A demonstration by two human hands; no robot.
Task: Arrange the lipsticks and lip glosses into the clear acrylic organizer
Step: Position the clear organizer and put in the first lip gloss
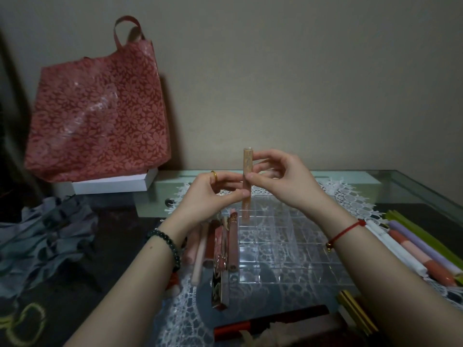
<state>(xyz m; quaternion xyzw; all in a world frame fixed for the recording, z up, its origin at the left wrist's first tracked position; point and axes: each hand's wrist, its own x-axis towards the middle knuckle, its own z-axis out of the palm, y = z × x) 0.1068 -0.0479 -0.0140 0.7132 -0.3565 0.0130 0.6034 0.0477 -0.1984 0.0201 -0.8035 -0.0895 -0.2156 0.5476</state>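
Observation:
A slim tan lip gloss tube [247, 166] stands upright in the air above the far left corner of the clear acrylic organizer [295, 249]. My left hand [213, 196] pinches the tube near its middle with thumb and fingertip. My right hand [278, 179] pinches it a little higher from the right. The organizer is a grid of square cells lying on a lace doily. Several lipsticks and glosses [220, 249] lie in a row just left of the organizer, under my left wrist. Several more tubes [411, 249] lie to the right, in white, lilac, coral and green.
A red floral bag [97, 113] stands on a white box [110, 185] at the back left against the wall. Crumpled grey cloth [42, 244] lies at the left. A red tube [270, 319] and gold tubes [355, 311] lie near the front edge of the glass table [423, 186].

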